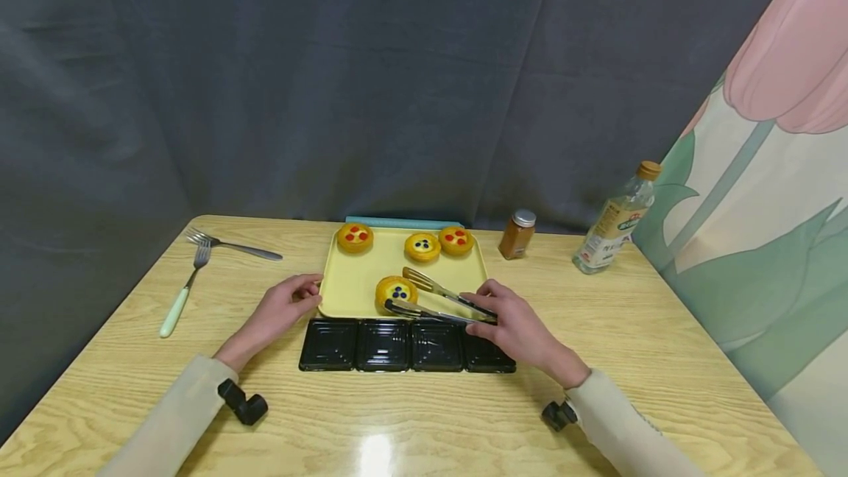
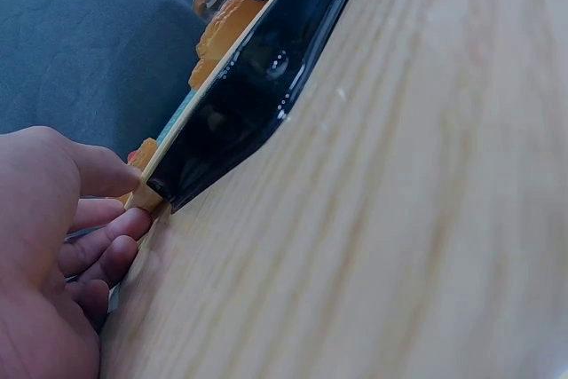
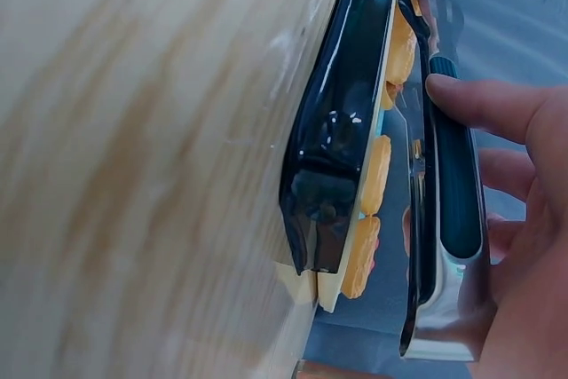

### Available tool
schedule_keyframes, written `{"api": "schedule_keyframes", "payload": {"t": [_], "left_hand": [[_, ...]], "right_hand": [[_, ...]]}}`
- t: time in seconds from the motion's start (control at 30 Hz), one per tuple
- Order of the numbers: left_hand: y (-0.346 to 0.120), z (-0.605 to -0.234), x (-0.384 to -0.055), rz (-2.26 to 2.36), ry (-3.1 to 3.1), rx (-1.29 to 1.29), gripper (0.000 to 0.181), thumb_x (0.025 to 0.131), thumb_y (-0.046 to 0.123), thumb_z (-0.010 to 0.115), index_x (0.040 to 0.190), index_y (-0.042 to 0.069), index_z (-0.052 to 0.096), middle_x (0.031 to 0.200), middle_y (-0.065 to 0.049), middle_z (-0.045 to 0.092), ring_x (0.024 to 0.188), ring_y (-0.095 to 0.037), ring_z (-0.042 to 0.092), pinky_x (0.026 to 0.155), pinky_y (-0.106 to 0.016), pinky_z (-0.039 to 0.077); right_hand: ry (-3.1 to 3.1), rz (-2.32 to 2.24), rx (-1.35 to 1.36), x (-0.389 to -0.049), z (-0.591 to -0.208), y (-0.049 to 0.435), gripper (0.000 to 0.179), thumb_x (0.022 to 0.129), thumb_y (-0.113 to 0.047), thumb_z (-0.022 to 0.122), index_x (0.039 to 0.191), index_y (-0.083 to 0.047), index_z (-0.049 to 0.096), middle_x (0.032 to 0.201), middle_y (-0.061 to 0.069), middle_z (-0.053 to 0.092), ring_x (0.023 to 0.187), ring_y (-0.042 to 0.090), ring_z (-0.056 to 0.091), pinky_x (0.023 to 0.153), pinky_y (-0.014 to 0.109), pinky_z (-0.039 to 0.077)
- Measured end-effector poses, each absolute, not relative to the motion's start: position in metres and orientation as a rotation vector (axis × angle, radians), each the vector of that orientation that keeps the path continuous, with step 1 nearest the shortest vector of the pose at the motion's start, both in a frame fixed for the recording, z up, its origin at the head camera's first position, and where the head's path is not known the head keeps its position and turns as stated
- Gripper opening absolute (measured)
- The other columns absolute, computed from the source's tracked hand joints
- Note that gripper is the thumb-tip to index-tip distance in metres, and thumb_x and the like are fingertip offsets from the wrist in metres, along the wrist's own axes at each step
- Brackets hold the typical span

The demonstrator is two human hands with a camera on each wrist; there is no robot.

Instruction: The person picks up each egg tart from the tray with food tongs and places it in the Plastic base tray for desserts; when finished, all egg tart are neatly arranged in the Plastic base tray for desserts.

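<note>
My left hand (image 1: 288, 306) pinches the left edge of a yellow tray (image 1: 351, 282), thumb on top in the left wrist view. In my right hand (image 1: 520, 326) is a pair of metal tongs with dark grips (image 3: 454, 170). Their spread arms reach left over the tray, either side of a blueberry-topped egg tart (image 1: 389, 289) near the front edge. One arm tip overlaps the tart's front in the head view. Along the tray's back sit another blueberry tart (image 1: 422, 246) and two red-topped tarts, one at left (image 1: 355, 238) and one at right (image 1: 456, 241).
A black plastic box with square compartments (image 1: 384, 344) lies right before the tray. A light blue strip (image 1: 404, 222) runs behind it. Two forks, one metal (image 1: 245, 247) and one green-handled (image 1: 175, 311), lie left. A spice jar (image 1: 517, 235) and a glass bottle (image 1: 612, 227) stand right.
</note>
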State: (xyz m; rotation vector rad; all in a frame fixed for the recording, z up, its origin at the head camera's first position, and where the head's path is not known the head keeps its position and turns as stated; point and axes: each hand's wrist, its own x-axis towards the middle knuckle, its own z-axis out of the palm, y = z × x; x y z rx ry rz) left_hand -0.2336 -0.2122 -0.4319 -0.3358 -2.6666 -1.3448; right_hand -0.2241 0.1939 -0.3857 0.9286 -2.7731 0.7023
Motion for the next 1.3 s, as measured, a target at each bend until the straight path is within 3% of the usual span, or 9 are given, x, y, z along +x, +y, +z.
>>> {"api": "schedule_keyframes", "payload": {"t": [0.6,1.3], "left_hand": [[-0.211,-0.433,-0.235,-1.361,-2.663,-0.322,0.040,0.098,0.008,0.064,0.135,-0.007,0.058,0.104,-0.008,0.062,0.096,-0.023,0.056,0.086,-0.042,0.046],[-0.213,-0.434,-0.234,-1.350,-2.656,-0.345,0.040,0.099,0.008,0.064,0.135,-0.007,0.057,0.105,-0.008,0.062,0.096,-0.022,0.056,0.084,-0.037,0.046]], "right_hand": [[-2.757,0.755,0.911,-0.220,-0.381,0.202,0.048,0.087,-0.017,0.080,0.132,-0.005,0.068,0.106,0.001,0.054,0.088,0.023,0.053,0.072,0.032,0.042],[-2.729,0.767,0.864,-0.195,-0.378,0.232,0.048,0.087,-0.014,0.080,0.132,-0.006,0.068,0.105,-0.001,0.056,0.086,0.017,0.051,0.070,0.030,0.042]]}}
